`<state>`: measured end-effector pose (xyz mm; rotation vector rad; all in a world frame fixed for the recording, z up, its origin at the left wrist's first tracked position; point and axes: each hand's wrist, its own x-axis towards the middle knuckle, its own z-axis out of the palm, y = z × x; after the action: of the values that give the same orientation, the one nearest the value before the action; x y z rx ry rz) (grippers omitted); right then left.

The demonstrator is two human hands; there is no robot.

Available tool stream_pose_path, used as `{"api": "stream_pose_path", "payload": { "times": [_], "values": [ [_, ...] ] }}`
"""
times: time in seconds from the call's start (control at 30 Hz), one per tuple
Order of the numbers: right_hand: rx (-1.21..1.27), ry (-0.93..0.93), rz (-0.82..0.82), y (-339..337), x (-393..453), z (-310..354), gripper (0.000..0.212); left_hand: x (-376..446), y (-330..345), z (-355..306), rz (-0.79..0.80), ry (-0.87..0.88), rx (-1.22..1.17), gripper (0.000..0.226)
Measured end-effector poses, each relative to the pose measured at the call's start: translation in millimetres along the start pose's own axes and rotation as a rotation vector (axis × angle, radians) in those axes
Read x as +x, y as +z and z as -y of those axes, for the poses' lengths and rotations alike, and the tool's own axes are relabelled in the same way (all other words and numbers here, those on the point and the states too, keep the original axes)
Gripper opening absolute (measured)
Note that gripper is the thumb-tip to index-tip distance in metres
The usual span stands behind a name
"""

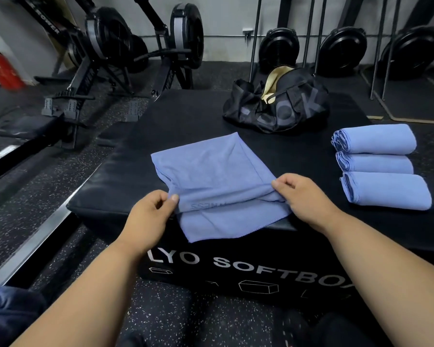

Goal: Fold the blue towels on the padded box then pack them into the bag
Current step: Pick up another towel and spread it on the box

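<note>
The folding step is in hand: the left hand (149,213) and right hand (301,196) each pinch the blue towel (211,169) lying on the padded box (125,171), seemingly along a fold, and the next move calls for carrying it evenly over.

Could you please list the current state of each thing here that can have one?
Spread towel: partly folded, near edge hanging over the box front.
Three folded towels: folded, side by side on the padded box.
Bag: open, no towels visible inside.
Left hand: fingers pinching the towel's fold.
Right hand: fingers pinching the same fold.
</note>
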<state>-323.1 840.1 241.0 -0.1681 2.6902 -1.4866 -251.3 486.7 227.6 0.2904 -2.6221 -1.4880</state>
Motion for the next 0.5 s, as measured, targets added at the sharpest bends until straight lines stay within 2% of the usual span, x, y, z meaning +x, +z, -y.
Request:
{"api": "stream_pose_path", "payload": {
  "times": [0.23,0.37,0.5],
  "values": [
    [0.097,0.03,-0.091,10.0,18.8,1.2,0.023,15.9,5.4,-15.4,0.026,-0.082,-0.05,0.043],
    [0.2,-0.005,-0.126,4.1,22.5,1.5,0.022,4.1,9.2,-25.7,0.003,0.026,-0.123,0.036],
    [0.28,-0.061,-0.055,-7.4,20.3,6.8,0.023,-5.2,6.8,-31.4,0.058,0.09,-0.26,0.029]
  ]
}}
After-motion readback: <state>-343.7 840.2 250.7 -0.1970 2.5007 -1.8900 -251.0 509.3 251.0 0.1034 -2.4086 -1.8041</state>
